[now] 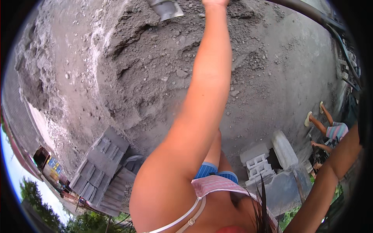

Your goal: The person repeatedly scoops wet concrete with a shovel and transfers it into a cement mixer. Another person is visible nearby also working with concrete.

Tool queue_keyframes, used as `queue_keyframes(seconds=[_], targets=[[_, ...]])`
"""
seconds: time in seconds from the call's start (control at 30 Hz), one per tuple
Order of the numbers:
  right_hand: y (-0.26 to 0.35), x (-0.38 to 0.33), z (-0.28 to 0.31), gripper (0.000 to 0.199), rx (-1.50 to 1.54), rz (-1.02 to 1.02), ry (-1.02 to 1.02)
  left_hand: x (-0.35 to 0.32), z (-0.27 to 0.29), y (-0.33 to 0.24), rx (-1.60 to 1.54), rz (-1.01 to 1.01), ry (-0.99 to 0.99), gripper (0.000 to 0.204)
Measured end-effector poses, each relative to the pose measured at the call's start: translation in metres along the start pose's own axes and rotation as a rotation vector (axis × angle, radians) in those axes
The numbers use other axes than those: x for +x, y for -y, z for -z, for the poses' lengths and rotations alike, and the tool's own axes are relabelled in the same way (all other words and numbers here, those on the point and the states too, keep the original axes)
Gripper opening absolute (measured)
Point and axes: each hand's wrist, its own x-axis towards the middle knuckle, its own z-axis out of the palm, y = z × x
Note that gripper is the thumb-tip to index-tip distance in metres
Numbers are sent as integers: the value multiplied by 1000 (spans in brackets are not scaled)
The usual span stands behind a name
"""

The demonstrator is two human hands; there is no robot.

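Note:
My left arm reaches far forward over a mound of grey sand and gravel. Only the heel of my left hand shows at the top edge; its fingers are cut off, so what it holds is hidden. To the left of that hand, a grey metal piece with a flat, pale lip, like part of a shovel blade, rests against or hangs just over the sand. My right forearm runs up along the right rim, and its hand is out of the picture.
Stacked grey concrete blocks stand at the lower left. Hollow blocks and a concrete slab lie at the lower right. Another person in striped clothing is at the far right. A dark curved bar crosses the upper right.

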Motion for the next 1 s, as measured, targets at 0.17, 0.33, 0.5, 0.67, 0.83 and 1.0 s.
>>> queue_keyframes(seconds=[0.17, 0.33, 0.5, 0.67, 0.83, 1.0], targets=[[-42, 12, -160, 31, 170, -75, 101, -26, 10, -213, 83, -251, -316, 45], [-142, -24, -141, 34, 279, -145, -42, -20, 66, -241, 362, -361, -528, 46], [-190, -79, -136, 37, 272, -221, -94, -52, 80, -278, 516, -319, -779, 48], [-297, -145, -52, 37, 322, -543, -137, -126, 170, -227, 623, -201, -1098, 42], [-390, -311, 80, 32, 489, -817, -252, -268, 285, -138, 875, -104, -1221, 37], [-414, -518, 196, 29, 579, -977, -520, -413, 320, -11, 1122, 35, -1355, 32]])
